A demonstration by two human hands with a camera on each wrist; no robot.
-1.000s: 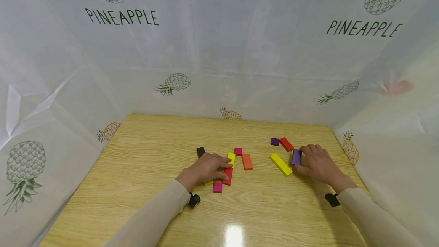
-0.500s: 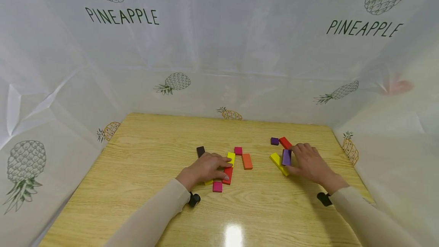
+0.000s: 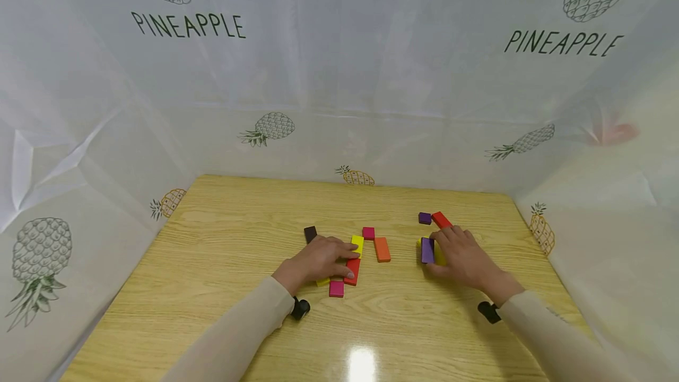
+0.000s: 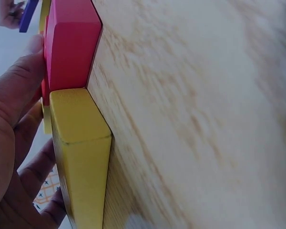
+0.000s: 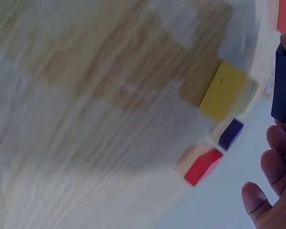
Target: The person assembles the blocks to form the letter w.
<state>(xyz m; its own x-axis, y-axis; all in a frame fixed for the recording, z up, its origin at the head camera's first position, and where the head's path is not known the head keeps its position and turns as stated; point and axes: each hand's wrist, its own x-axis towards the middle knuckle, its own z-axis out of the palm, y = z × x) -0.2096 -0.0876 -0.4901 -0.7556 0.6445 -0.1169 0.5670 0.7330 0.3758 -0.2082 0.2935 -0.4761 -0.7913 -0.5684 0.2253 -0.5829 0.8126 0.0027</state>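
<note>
My left hand [image 3: 320, 259] rests over a cluster of flat blocks, its fingertips touching a yellow block [image 3: 358, 241] and its thumb on a red block [image 3: 352, 267]. Beside that thumb lie a pink block [image 3: 336, 289] and another yellow block [image 4: 83, 167], partly hidden in the head view. A black block [image 3: 310, 233] shows behind the hand. My right hand [image 3: 467, 259] pinches a purple block [image 3: 427, 250] between thumb and fingers, raised off the table in the right wrist view. Below it a long yellow block [image 5: 222, 90] is mostly covered in the head view.
An orange block [image 3: 382, 250] and a second pink block [image 3: 368, 233] lie right of the cluster. Behind the right hand are a small dark purple block [image 3: 425, 218] and a red block [image 3: 441, 219]. A pineapple-printed sheet [image 3: 339, 75] surrounds the wooden table [image 3: 239, 211].
My right hand has moved left with the purple block, passing over the long yellow block to its left side. My left hand and its cluster have stayed put.
</note>
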